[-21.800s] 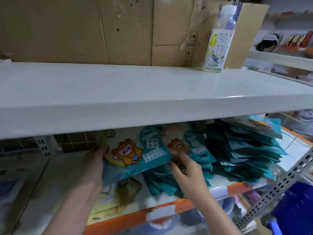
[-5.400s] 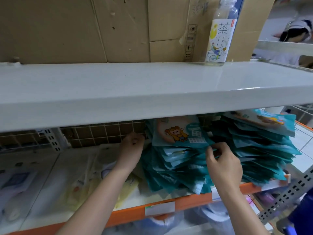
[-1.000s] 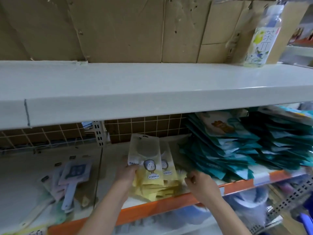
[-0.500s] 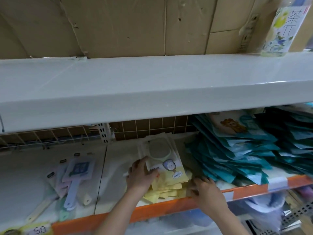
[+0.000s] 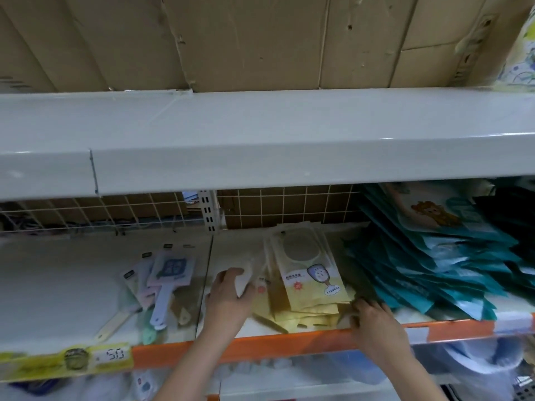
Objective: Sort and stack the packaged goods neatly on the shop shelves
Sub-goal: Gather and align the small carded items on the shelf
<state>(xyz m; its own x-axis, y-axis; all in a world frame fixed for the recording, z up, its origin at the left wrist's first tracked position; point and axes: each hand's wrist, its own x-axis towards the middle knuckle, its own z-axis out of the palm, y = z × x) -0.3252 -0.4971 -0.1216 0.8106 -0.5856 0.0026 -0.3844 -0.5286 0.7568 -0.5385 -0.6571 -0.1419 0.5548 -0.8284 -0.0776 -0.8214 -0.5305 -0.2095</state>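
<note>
A loose stack of yellow packets (image 5: 311,282) with a round window lies flat on the lower shelf (image 5: 318,341). My left hand (image 5: 228,302) grips the left side of that stack, fingers curled over a pale packet edge. My right hand (image 5: 373,319) is at the stack's front right corner, fingers curled on the packet edges near the orange shelf lip. To the right leans a tall pile of teal packets (image 5: 428,256) with a cartoon animal on top.
Pastel hand mirrors (image 5: 165,282) lie scattered on the shelf's left bay. A white upper shelf (image 5: 260,140) overhangs, backed by cardboard (image 5: 260,41). A bottle (image 5: 524,44) stands at its far right. A wire grid (image 5: 289,206) backs the lower shelf. A yellow price tag (image 5: 86,357) shows below.
Both hands stay on the yellow stack. My left hand has slid from the top of it to its left side, and the packets look more squared up.
</note>
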